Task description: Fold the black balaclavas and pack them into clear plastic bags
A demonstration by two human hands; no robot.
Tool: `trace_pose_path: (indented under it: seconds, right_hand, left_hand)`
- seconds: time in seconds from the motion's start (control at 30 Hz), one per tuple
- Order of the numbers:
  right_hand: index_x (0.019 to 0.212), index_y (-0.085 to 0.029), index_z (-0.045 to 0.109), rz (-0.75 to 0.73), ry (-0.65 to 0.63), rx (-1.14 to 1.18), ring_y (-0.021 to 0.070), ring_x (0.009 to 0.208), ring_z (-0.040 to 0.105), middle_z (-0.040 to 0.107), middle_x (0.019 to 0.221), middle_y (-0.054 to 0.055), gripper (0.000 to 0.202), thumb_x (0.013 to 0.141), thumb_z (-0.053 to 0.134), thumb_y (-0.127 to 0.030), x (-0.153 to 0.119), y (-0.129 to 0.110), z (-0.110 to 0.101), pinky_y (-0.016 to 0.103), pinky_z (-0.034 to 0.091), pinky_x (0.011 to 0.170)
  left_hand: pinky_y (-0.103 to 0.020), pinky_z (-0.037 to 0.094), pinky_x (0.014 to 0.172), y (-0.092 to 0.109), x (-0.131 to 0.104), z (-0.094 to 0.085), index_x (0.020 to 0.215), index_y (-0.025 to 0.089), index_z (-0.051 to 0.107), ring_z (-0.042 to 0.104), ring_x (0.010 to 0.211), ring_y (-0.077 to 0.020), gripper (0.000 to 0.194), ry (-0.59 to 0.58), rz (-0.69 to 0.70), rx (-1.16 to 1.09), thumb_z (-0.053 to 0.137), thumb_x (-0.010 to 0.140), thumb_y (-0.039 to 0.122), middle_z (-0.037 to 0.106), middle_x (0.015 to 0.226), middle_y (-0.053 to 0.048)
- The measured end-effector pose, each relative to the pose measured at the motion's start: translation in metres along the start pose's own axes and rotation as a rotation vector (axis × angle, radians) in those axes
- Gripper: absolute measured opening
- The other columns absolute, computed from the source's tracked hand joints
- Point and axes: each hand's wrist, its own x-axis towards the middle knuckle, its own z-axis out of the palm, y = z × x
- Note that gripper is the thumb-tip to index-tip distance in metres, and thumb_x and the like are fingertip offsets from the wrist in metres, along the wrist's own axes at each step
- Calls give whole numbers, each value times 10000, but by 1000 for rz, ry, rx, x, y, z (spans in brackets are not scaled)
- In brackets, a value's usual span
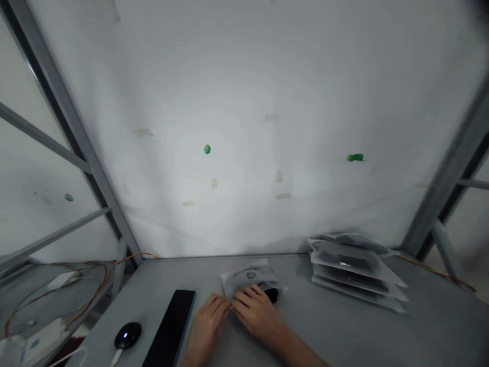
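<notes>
On the table (328, 331) there is a stack (353, 265); to its left I see the bag (244, 276), probably light, soft and slippery, best taken by its edge; right hand (255, 312) and left hand (209, 318), fingers curled, seem to pinch its near edge (something dark (272, 295) shows beside).

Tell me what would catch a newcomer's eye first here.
The green marks would likely jump out first, vivid on the pale wall. Below, the left hand and right hand meet at a printed bag on the desk. To their right, more bags lie stacked.
</notes>
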Motion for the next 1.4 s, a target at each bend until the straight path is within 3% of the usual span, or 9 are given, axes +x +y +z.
trace_pose_path:
  seconds: [0.3,0.57,0.8,1.17,1.4]
  right_hand:
    - [971,-230,645,-57,8,-15,242,1100,539,685,1099,46,101,924,571,-180,-11,25,-19,423,352,977]
    - [1100,-254,645,35,20,-20,214,1055,590,694,1120,40,174,928,622,-275,-19,37,-26,387,398,943]
    - [1120,-236,662,-32,100,8,188,1016,619,731,1085,41,204,993,503,-242,-31,39,-16,358,426,896]
    - [1086,-220,661,-77,71,54,185,949,621,731,1026,45,177,984,518,-202,-17,24,-17,369,423,876]
    - [1055,-266,666,-14,13,106,188,932,612,723,1031,23,132,962,575,-294,-17,26,-18,344,427,823]
  left_hand:
    - [-290,599,737,6,5,-8,1028,216,646,683,886,-178,243,55,39,97,408,992,176,714,908,-34]
    - [-310,598,782,15,8,-14,990,212,633,684,907,-187,215,104,1,60,421,985,172,728,941,-42]
    - [-331,601,828,18,10,-3,1076,242,668,679,976,-184,254,16,83,184,427,998,224,733,1031,-28]
    - [-295,621,813,14,3,-5,1015,207,678,705,898,-166,303,26,98,153,378,1024,245,752,965,-15]
    - [-288,625,823,13,5,-12,1183,248,644,699,969,-173,354,-75,113,69,368,993,134,747,1071,-12]
